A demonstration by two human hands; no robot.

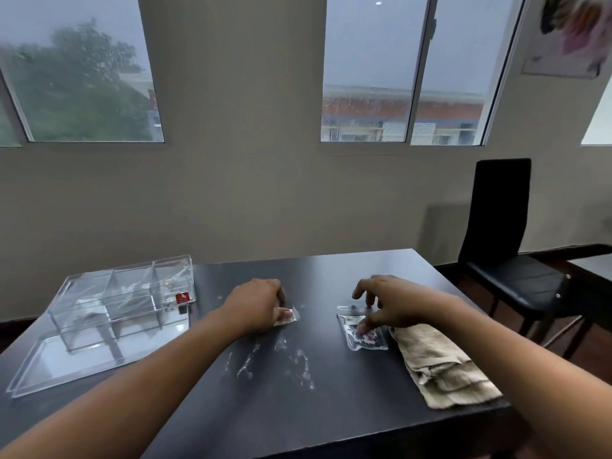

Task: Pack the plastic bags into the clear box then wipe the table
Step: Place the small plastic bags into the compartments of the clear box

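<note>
A clear divided box (122, 303) stands at the left of the dark table (331, 409), resting on its flat clear lid (66, 366); some clear bags seem to lie in its compartments. My left hand (256, 304) is closed on a small plastic bag (287, 318) lying on the table's middle. My right hand (385, 306) hovers with fingers spread, its thumb and fingertips touching a clear zip bag (364, 336) with dark and red contents. A folded beige cloth (443, 366) lies just right of that bag.
White smears (278, 359) mark the table between my forearms. A black chair (510, 260) stands off the table's far right corner. A wall with windows rises behind the table.
</note>
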